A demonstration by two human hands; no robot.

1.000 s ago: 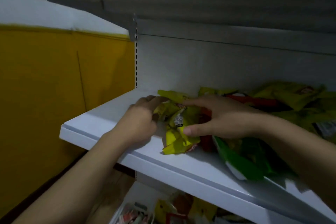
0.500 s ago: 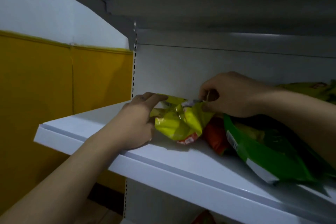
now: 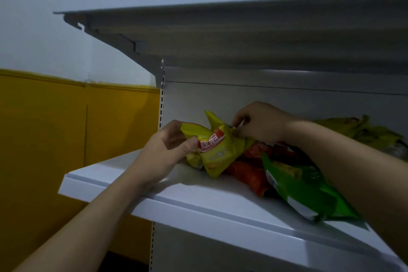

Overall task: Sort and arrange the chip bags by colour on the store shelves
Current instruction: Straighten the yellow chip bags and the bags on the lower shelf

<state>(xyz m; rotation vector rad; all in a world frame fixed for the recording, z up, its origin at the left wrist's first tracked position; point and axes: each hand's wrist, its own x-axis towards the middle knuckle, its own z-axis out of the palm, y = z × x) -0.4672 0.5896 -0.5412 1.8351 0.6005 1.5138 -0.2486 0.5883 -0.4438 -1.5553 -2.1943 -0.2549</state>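
Observation:
A yellow chip bag with a red logo stands tilted on the white shelf. My left hand grips its left edge, thumb on the front. My right hand pinches its top right corner. Just right of it lie red bags, partly under a green bag that reaches toward the shelf's front edge. My right forearm hides part of the pile.
More yellow-green bags lie at the back right of the same shelf. An upper shelf hangs close overhead. A yellow wall panel stands to the left. The shelf's left part is bare.
Both hands have lifted and turned the yellow bag upright, so its red logo now faces me. The view has tilted upward, showing the upper shelf.

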